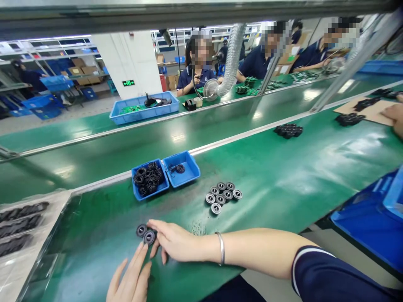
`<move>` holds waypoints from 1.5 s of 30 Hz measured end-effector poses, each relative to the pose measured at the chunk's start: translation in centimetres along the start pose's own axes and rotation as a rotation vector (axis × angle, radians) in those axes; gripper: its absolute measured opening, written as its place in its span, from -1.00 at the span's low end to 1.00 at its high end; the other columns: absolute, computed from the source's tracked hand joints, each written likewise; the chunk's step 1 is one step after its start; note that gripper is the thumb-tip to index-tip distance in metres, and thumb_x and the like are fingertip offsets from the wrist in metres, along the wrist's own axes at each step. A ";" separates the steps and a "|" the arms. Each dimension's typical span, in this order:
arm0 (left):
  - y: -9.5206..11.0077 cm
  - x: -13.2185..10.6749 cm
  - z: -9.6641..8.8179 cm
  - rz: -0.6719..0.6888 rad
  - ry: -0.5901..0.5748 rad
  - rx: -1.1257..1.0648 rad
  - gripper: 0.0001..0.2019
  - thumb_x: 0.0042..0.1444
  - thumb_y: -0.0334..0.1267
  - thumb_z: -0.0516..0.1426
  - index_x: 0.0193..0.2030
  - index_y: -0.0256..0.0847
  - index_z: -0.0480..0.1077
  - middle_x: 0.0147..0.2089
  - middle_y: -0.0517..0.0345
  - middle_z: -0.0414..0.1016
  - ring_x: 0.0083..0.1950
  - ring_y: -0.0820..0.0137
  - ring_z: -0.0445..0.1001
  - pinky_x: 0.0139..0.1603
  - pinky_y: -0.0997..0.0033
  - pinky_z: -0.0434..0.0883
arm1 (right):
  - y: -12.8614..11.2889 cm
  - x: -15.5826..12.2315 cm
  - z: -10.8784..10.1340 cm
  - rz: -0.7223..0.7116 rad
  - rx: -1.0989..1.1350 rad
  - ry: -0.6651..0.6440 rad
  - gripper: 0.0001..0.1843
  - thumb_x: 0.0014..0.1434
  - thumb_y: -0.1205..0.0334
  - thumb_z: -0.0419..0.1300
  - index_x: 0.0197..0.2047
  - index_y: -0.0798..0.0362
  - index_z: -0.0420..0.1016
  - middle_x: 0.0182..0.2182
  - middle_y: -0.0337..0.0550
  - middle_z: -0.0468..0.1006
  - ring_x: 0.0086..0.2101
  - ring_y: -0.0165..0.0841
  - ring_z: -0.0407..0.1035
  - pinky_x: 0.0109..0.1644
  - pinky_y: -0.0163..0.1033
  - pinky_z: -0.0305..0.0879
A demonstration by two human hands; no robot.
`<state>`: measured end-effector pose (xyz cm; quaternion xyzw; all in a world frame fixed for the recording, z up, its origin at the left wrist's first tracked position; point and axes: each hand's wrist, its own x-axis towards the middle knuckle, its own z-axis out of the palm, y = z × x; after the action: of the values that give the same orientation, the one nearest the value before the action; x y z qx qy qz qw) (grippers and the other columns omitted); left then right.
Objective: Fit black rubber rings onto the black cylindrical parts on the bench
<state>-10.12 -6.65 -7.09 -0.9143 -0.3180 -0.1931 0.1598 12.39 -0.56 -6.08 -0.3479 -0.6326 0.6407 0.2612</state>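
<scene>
1. Head view: right hand (176, 242) is reaching in from the right, fingers curled forward, tips touching two black rubber rings (145, 234) on the green tabletop (277, 184). Rings are lying just in front of the blue divided tray (166, 173). Can't tell if it's a true pinch.
2. Left hand (130, 281) is staying nearer the camera than the tray, fingers loosely spread, tips close below the rings, likely there to steady them. Contact unclear.
3. Metal-centred rings (221, 197) are sitting in a tight cluster right of the tray, apparently grouped for easy counting.
4. Tray's left compartment is holding a heap of black rings (148, 177), the right compartment only a few (180, 168); the split looks deliberate.
5. Co-worker's hand (395, 115) is resting on a cardboard sheet (365, 111), well beyond the tray.
</scene>
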 end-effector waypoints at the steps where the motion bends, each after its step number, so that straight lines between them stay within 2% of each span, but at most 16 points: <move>1: -0.3 -0.1 0.1 0.020 0.005 0.020 -0.67 0.18 -0.53 0.00 -0.02 -0.21 0.47 0.29 -0.17 0.42 0.30 0.29 0.43 0.49 0.25 -0.02 | 0.1 0.0 0.1 -0.002 -0.003 -0.016 -0.41 0.39 0.41 -0.15 0.45 0.00 -0.04 -0.26 -0.16 0.56 -0.65 -0.56 0.34 -0.55 -0.45 0.31; 4: -0.1 -0.4 -0.4 -0.040 0.012 -0.004 -0.65 0.16 -0.50 0.04 0.02 -0.18 0.47 0.31 -0.15 0.40 0.25 0.21 0.47 0.36 0.21 0.25 | -0.3 -0.3 0.3 0.007 0.003 -0.062 -0.38 0.37 0.41 -0.15 0.46 -0.02 -0.08 -0.19 -0.14 0.57 -0.62 -0.54 0.37 -0.56 -0.44 0.30; 6: 1.0 -0.7 -1.0 -0.204 0.030 -0.145 -0.63 0.16 -0.50 0.06 0.05 -0.13 0.48 0.31 -0.13 0.40 0.15 0.17 0.55 0.14 0.23 0.46 | -1.1 -0.9 0.2 0.018 -0.033 -0.059 -0.33 0.35 0.41 -0.13 0.48 0.00 -0.15 -0.18 -0.14 0.58 -0.59 -0.51 0.39 -0.51 -0.41 0.34; 8: 2.4 -0.9 -1.5 -0.386 0.051 -0.324 -0.56 0.20 -0.49 0.04 0.14 -0.04 0.45 0.24 -0.07 0.47 -0.06 0.26 0.64 -0.15 0.34 0.56 | -2.1 -1.7 -0.2 0.000 -0.140 -0.010 -0.30 0.32 0.42 -0.09 0.48 0.07 -0.15 -0.20 -0.13 0.60 -0.53 -0.47 0.41 -0.35 -0.33 0.43; 10: 3.7 -0.6 -1.7 -0.481 0.057 -0.455 -0.51 0.26 -0.48 -0.01 0.25 0.02 0.38 0.10 0.00 0.58 -0.23 0.35 0.64 -0.34 0.45 0.57 | -3.1 -2.7 -1.0 -0.103 -0.285 0.092 -0.35 0.29 0.41 -0.01 0.43 0.14 0.01 -0.09 -0.01 0.58 -0.35 -0.40 0.48 -0.08 -0.21 0.46; 12: 4.8 0.2 -1.6 -0.498 0.038 -0.537 -0.57 0.30 -0.44 -0.02 0.23 -0.02 0.38 -0.03 0.03 0.63 -0.25 0.36 0.65 -0.35 0.49 0.59 | -4.1 -3.8 -2.1 -0.253 -0.406 0.183 -0.44 0.26 0.43 0.04 0.32 0.14 0.19 0.16 0.14 0.41 -0.15 -0.33 0.49 0.11 -0.13 0.40; 13: 5.1 0.8 -1.5 -0.517 0.021 -0.595 -0.63 0.32 -0.40 0.00 0.17 -0.05 0.42 -0.07 0.03 0.63 -0.23 0.35 0.65 -0.32 0.48 0.61 | -4.5 -4.4 -2.7 -0.307 -0.455 0.210 -0.49 0.26 0.44 0.04 0.27 0.13 0.25 0.22 0.14 0.35 -0.08 -0.31 0.47 0.15 -0.12 0.38; 16: 5.9 3.4 -1.3 -0.667 -0.087 -0.887 -0.80 0.33 -0.26 0.07 -0.03 -0.10 0.50 -0.17 0.08 0.66 -0.31 0.38 0.65 -0.31 0.48 0.61 | -5.2 -5.9 -4.6 -0.387 -0.625 0.237 -0.66 0.30 0.42 0.05 0.12 0.13 0.38 0.14 0.09 0.42 0.11 -0.23 0.36 0.24 -0.08 0.31; 20: 6.3 6.6 -1.0 -0.947 -0.181 -1.172 -0.79 0.29 -0.15 0.10 -0.09 -0.18 0.50 -0.27 0.09 0.67 -0.30 0.34 0.67 -0.23 0.38 0.63 | -5.1 -7.7 -6.8 -0.408 -0.903 0.333 -0.75 0.36 0.36 0.04 0.02 0.15 0.46 0.04 0.12 0.49 0.09 -0.16 0.36 0.21 0.03 0.32; 23: 6.3 7.7 -0.5 -1.083 -0.183 -1.320 -0.75 0.25 -0.13 0.13 -0.09 -0.25 0.48 -0.26 0.03 0.67 -0.22 0.25 0.69 -0.23 0.32 0.64 | -4.4 -9.0 -8.6 -0.327 -1.079 0.432 -0.72 0.35 0.28 0.09 0.07 0.14 0.47 0.04 0.15 0.50 0.09 -0.05 0.35 0.20 0.17 0.28; 28: 6.4 7.5 0.0 -1.164 -0.193 -1.360 -0.73 0.24 -0.10 0.15 -0.10 -0.27 0.48 -0.26 0.02 0.66 -0.20 0.22 0.69 -0.26 0.33 0.63 | -2.0 -10.8 -10.4 -0.267 -1.242 0.459 -0.51 0.35 0.10 0.15 0.25 0.17 0.37 0.18 0.18 0.44 0.24 0.01 0.25 0.36 0.25 0.08; 30: 6.4 7.5 0.0 -1.161 -0.199 -1.359 -0.72 0.26 -0.09 0.13 -0.09 -0.27 0.49 -0.23 0.01 0.66 -0.19 0.23 0.68 -0.25 0.33 0.63 | -1.1 -11.1 -10.3 -0.265 -1.312 0.454 -0.45 0.37 0.05 0.13 0.30 0.20 0.33 0.27 0.21 0.35 0.33 0.03 0.12 0.42 0.28 -0.04; 33: 6.3 7.6 -0.1 -1.158 -0.185 -1.363 -0.72 0.25 -0.09 0.14 -0.11 -0.28 0.51 -0.25 0.02 0.66 -0.22 0.24 0.69 -0.27 0.34 0.63 | -0.3 -11.0 -9.5 -0.261 -1.379 0.421 -0.44 0.41 0.06 0.08 0.32 0.27 0.30 0.34 0.25 0.23 0.38 0.04 -0.01 0.44 0.28 -0.10; 37: 6.3 8.0 -0.4 -1.185 -0.167 -1.388 -0.71 0.22 -0.10 0.16 -0.10 -0.30 0.52 -0.27 0.01 0.66 -0.24 0.22 0.69 -0.30 0.33 0.63 | -0.1 -10.2 -8.9 -0.283 -1.336 0.382 -0.48 0.42 0.12 0.08 0.29 0.33 0.33 0.31 0.30 0.27 0.36 0.06 0.04 0.44 0.28 -0.07; 41: 6.4 8.0 -0.6 -1.199 -0.159 -1.417 -0.69 0.22 -0.08 0.16 -0.07 -0.29 0.51 -0.24 0.01 0.66 -0.18 0.20 0.69 -0.25 0.31 0.64 | 0.1 -9.4 -8.4 -0.342 -1.210 0.339 -0.56 0.43 0.24 0.03 0.27 0.28 0.34 0.28 0.26 0.32 0.33 0.00 0.12 0.40 0.24 0.10; 45: 6.3 7.9 -0.7 -1.194 -0.144 -1.438 -0.70 0.22 -0.10 0.16 -0.08 -0.30 0.52 -0.24 0.01 0.66 -0.20 0.21 0.69 -0.26 0.34 0.63 | -0.6 -8.9 -7.1 -0.397 -1.064 0.264 -0.58 0.42 0.23 0.03 0.26 0.23 0.32 0.26 0.24 0.33 0.29 -0.03 0.17 0.35 0.18 0.21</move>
<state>-0.51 -7.51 -3.98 -0.4888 -0.5482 -0.3363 -0.5894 23.38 -3.02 -4.20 -0.3826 -0.8828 0.1249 0.2423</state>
